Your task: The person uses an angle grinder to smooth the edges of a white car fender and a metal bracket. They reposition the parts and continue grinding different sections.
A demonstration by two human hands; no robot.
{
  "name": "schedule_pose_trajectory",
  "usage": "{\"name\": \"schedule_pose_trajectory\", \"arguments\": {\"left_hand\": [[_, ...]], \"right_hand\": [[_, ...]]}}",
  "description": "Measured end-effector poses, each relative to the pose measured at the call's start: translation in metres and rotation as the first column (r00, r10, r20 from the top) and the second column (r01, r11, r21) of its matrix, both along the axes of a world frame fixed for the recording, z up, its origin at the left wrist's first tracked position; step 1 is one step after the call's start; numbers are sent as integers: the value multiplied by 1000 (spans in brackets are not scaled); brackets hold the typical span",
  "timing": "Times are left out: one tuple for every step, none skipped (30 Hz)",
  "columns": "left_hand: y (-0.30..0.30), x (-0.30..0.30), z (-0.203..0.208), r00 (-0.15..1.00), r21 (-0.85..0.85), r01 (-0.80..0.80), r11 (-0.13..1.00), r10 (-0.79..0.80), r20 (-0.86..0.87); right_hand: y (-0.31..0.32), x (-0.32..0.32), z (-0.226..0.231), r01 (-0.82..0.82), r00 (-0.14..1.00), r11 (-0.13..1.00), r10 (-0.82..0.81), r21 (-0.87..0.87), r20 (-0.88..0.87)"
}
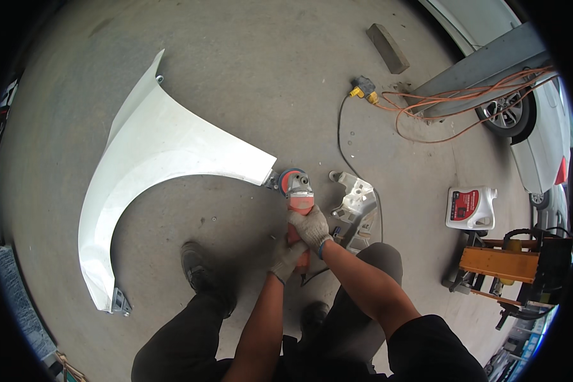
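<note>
Both my hands, in pale work gloves, grip a red angle grinder (301, 202). Wrapped round its body near the head is my right hand (310, 228). Lower down, my left hand (288, 258) closes on the rear of the handle. The grinder's round disc (289, 180) is beside a small metal bracket (272, 181) at the end of a white car fender (149, 149). Whether disc and bracket touch, I cannot tell. The fender lies on the floor to the left, curving toward me. A white and silver metal part (356, 200) lies right of the grinder.
A black cable runs to a yellow and black connector (364, 89), joined to orange cords (439, 99) by a grey post (484, 67). Farther off lies a rectangular block (388, 48). Rightward stand a white jug (471, 208), an orange machine (500, 264) and a white car (541, 134).
</note>
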State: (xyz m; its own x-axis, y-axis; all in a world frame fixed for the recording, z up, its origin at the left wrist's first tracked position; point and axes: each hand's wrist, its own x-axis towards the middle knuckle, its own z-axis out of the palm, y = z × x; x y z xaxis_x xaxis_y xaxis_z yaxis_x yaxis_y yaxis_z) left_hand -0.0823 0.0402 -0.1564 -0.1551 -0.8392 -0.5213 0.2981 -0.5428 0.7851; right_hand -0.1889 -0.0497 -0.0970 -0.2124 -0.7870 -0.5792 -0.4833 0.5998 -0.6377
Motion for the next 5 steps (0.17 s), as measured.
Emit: {"name": "schedule_pose_trajectory", "arguments": {"left_hand": [[0,1,0,1000,9,5,1000,-5,-1],[0,1,-1,1000,7,-2,1000,2,-11],[1,0,-3,1000,6,-9,1000,10,-21],[1,0,-6,999,4,-16,1000,16,-31],[1,0,-8,999,3,-16,1000,16,-31]], "right_hand": [[0,2,3,5,1000,1000,-5,4,1],[-1,3,5,10,1000,1000,-10,8,2],[-2,4,6,6,1000,1000,-6,19,-9],[-2,4,7,3,1000,1000,-3,29,-21],[-3,4,8,1,999,999,1,40,-33]]}}
